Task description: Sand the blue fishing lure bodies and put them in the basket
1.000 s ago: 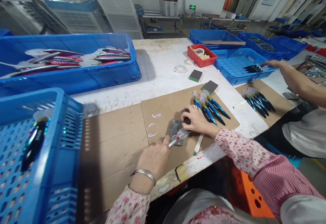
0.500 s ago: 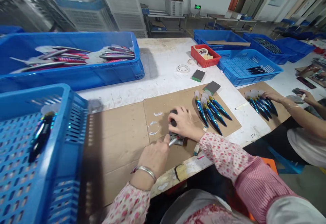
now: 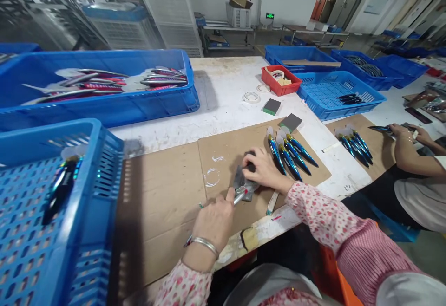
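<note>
My left hand [image 3: 215,218] is closed on the end of a slim silver and red piece [image 3: 241,195] that lies on the cardboard sheet [image 3: 163,190]. My right hand [image 3: 264,170] is closed over a dark sanding block [image 3: 248,155] and presses it down on the piece, over a grey abrasive sheet [image 3: 240,177]. Just right of my right hand lies a row of several shiny blue lure-shaped pieces [image 3: 289,150] with clear tips. A thin stick [image 3: 272,202] lies near the table's front edge.
A perforated blue crate [image 3: 45,213] with one dark piece stands at my left. A long blue bin [image 3: 101,87] of red and silver pieces sits behind it. Tape rolls [image 3: 251,96], sanding blocks [image 3: 272,106], a red tray [image 3: 280,79] and blue crates [image 3: 339,94] lie further back. Another person's hands [image 3: 406,134] work at the right.
My right hand slid left with the block, then back right along the piece. The other person's arm pulled back from the far crate to their own cardboard.
</note>
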